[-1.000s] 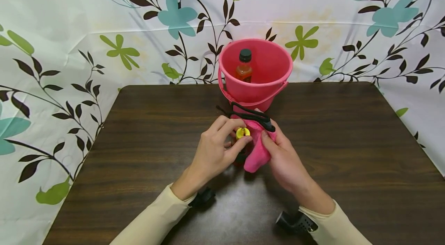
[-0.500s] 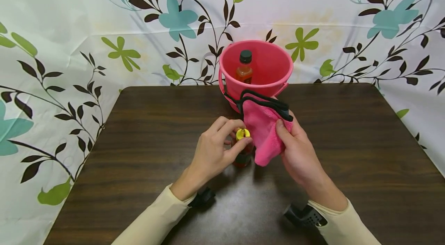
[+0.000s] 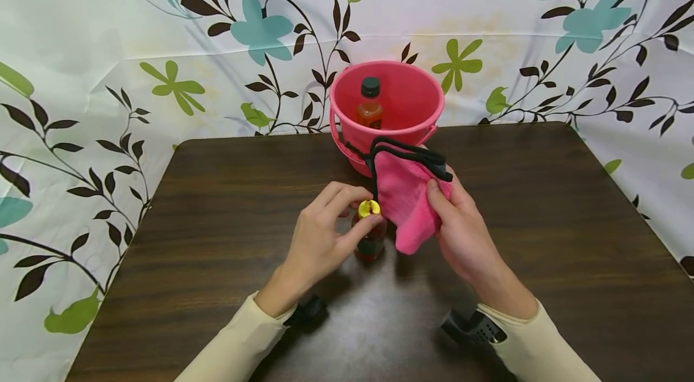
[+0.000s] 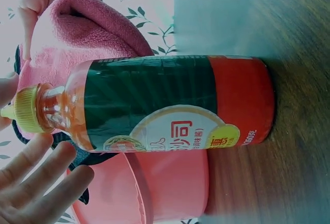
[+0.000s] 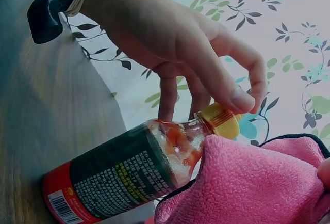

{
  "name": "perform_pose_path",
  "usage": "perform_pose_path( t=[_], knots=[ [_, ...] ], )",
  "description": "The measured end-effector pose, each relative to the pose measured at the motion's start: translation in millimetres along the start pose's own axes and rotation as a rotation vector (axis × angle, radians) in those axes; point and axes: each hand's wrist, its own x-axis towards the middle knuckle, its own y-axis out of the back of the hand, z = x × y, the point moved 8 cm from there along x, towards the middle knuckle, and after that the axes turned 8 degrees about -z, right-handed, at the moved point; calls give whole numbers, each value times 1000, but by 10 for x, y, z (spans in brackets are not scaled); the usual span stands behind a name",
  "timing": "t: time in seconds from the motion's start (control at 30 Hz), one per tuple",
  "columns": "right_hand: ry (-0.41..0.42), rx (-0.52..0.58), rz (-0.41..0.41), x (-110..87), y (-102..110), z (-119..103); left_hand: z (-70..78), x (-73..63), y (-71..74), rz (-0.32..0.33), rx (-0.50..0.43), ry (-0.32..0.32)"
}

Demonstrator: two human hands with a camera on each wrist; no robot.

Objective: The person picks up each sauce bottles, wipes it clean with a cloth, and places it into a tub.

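Note:
A sauce bottle (image 4: pixel 154 100) with a green and red label stands upright on the table. My left hand (image 3: pixel 320 237) pinches its yellow cap (image 3: pixel 368 208) between thumb and index finger; the other fingers spread beside the neck. To the bottle's right, my right hand (image 3: pixel 468 237) grips a pink cloth (image 3: pixel 409 201) with black edging, thumb on the near face. The cloth is bunched and hangs down. In the right wrist view, the cloth (image 5: pixel 242 177) overlaps the bottle's shoulder; whether they touch I cannot tell.
Behind the cloth, a pink bucket (image 3: pixel 406 99) stands at the back of the dark wooden table (image 3: pixel 228 213). Inside it is another bottle (image 3: pixel 370 108) with a dark green cap. A floral curtain (image 3: pixel 179 20) hangs behind the table's far edge.
My right hand has moved right and slightly up with the cloth, uncovering more of the bottle. My left hand has kept its place on the cap. The head view has shifted slightly.

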Motion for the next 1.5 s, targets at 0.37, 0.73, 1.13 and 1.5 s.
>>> perform_pose_path(
  t=[0.37,0.73,1.13,1.5],
  knots=[
    [14,20,14,42,33,-30,-22,5,-3,-51,-139,-45],
    [24,1,37,30,65,-74,-29,-4,-39,-105,-125,-39],
    [14,-188,103,-25,41,-71,-37,-7,-38,-68,-82,-26],
    [92,-430,33,-23,-258,94,-54,-6,-83,-53,-84,28]
  ],
)
